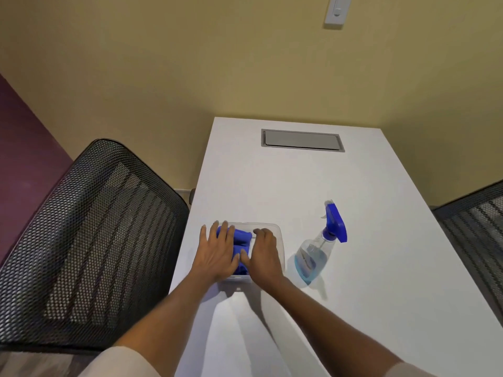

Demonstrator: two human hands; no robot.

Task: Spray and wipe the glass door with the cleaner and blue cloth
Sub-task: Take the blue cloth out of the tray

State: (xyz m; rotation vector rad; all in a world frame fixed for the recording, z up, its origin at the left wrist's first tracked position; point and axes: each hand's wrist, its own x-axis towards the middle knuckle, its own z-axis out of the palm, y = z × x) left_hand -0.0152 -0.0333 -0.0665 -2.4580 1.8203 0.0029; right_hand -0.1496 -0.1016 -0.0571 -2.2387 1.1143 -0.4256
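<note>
Two bare hands rest over a clear plastic container (277, 235) near the front left edge of the white counter (299, 180). Inside the container lies the blue cloth (241, 240), bunched up and partly hidden by both hands. The left hand (217, 254) lies flat with fingers spread, palm down on the cloth and the container's left side, its grip open and closed on nothing. The right hand (264, 257) has its fingers curled down into the container beside the cloth; whether that grip has hold of the cloth cannot be told. Just to the right of the container, apart from it, the spray bottle (321, 246) lies on the counter with blue liquid in its clear body and its blue trigger head pointing away. Black mesh chairs (89, 240) stand either side of the counter.
</note>
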